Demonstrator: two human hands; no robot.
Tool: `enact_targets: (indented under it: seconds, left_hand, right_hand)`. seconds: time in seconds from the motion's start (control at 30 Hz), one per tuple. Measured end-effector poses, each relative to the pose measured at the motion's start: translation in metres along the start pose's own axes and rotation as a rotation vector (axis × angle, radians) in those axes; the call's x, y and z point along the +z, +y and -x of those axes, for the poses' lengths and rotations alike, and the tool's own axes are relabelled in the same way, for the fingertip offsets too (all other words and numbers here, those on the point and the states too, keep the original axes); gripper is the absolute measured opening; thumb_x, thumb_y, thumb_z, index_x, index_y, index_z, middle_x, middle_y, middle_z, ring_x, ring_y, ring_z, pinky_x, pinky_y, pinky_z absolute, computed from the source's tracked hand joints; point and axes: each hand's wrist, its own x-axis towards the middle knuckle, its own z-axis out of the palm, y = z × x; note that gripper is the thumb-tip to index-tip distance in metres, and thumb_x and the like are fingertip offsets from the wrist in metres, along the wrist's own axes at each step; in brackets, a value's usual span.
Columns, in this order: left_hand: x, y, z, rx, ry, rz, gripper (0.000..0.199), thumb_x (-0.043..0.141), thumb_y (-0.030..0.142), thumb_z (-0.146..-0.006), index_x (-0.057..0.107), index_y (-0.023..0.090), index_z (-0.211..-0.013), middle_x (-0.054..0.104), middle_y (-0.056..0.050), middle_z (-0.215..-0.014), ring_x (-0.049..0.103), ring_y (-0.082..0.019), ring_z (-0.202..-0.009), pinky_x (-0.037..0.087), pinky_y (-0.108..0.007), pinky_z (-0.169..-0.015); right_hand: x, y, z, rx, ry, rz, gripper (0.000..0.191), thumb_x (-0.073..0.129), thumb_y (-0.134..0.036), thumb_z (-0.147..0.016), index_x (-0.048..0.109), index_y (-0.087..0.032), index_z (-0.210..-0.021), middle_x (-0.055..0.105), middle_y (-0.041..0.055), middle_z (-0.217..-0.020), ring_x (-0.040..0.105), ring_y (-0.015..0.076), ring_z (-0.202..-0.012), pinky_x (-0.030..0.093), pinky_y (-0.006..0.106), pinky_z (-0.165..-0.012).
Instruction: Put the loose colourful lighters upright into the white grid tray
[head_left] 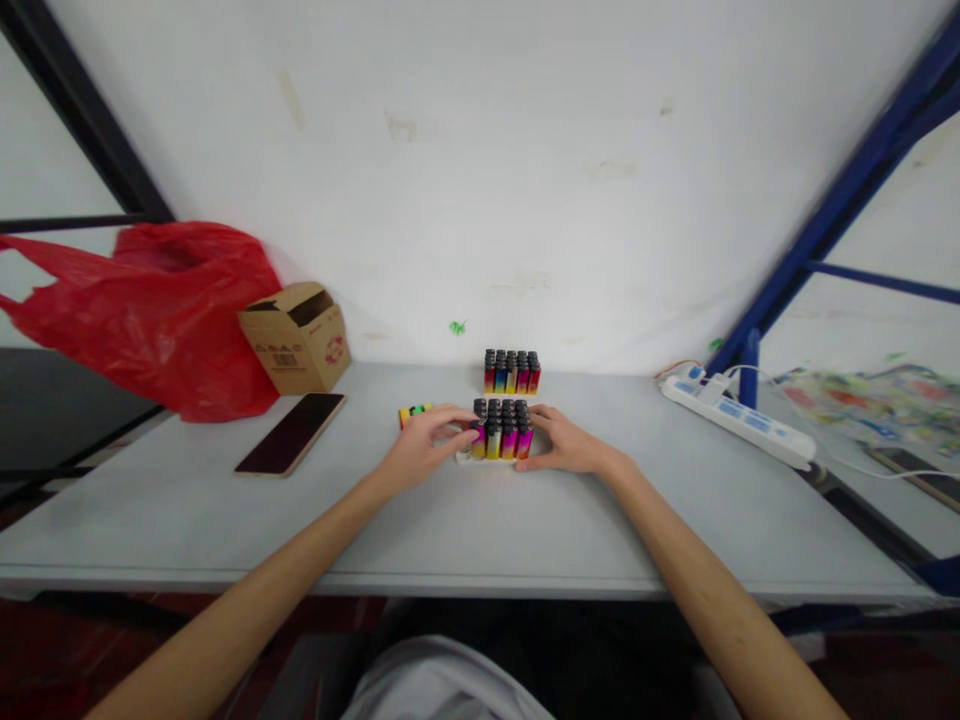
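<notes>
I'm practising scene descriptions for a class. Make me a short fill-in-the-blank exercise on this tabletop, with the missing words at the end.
The plastic bag beside the cardboard box is ____.
The lighters between the left hand and right hand have ____ tops.
The power strip lies toward the table's ____ end.

Missing words: red; black; right.

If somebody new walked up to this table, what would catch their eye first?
Probably the big red plastic bag at the left, bulging beside an open cardboard box. Next, likely the brightly coloured lighters grouped in the middle, with the left hand and right hand on either side, and a second group behind them near the wall.
</notes>
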Motion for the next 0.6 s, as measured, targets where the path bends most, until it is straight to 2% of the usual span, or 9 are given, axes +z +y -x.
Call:
enact_targets:
  seconds: [0.17, 0.37, 0.5, 0.6]
  left_hand:
    - [0.000, 0.002, 0.002, 0.054, -0.003, -0.175, 0.027, 0.066, 0.041, -0.092, 0.073, 0.021, -0.108, 0.073, -0.010, -0.107, 0.069, -0.024, -0.095, 0.058, -0.039, -0.090]
    - [-0.002, 0.001, 0.002, 0.089, -0.060, -0.234, 0.027, 0.062, 0.040, -0.094, 0.070, 0.021, -0.110, 0.074, -0.011, -0.111, 0.071, -0.025, -0.095, 0.058, -0.038, -0.088]
    - [0.005, -0.005, 0.005, 0.082, -0.035, -0.298, 0.026, 0.064, 0.042, -0.094, 0.065, 0.022, -0.111, 0.075, -0.008, -0.102, 0.072, -0.021, -0.085, 0.056, -0.034, -0.084]
    - [-0.001, -0.007, 0.006, 0.078, -0.002, -0.371, 0.035, 0.068, 0.044, -0.091, 0.058, 0.022, -0.116, 0.075, -0.004, -0.097, 0.071, -0.019, -0.081, 0.055, -0.032, -0.082]
  right_hand:
    - [0.000, 0.000, 0.000, 0.004, 0.004, 0.002, 0.085, 0.078, -0.069, -0.075, 0.060, -0.016, -0.139, 0.055, 0.0182, -0.140, 0.053, 0.0358, -0.130, 0.041, 0.054, -0.116]
    - [0.000, -0.001, -0.001, 0.006, -0.009, 0.009, 0.085, 0.078, -0.068, -0.076, 0.058, -0.016, -0.141, 0.055, 0.0177, -0.140, 0.052, 0.0348, -0.130, 0.041, 0.052, -0.116]
    - [0.000, 0.000, 0.000, 0.012, -0.006, 0.008, 0.086, 0.078, -0.067, -0.076, 0.058, -0.015, -0.141, 0.055, 0.0186, -0.141, 0.052, 0.0352, -0.131, 0.040, 0.053, -0.117]
    - [0.001, 0.001, 0.000, 0.012, 0.001, -0.001, 0.087, 0.077, -0.069, -0.076, 0.058, -0.015, -0.140, 0.054, 0.0191, -0.142, 0.052, 0.0353, -0.131, 0.040, 0.053, -0.117]
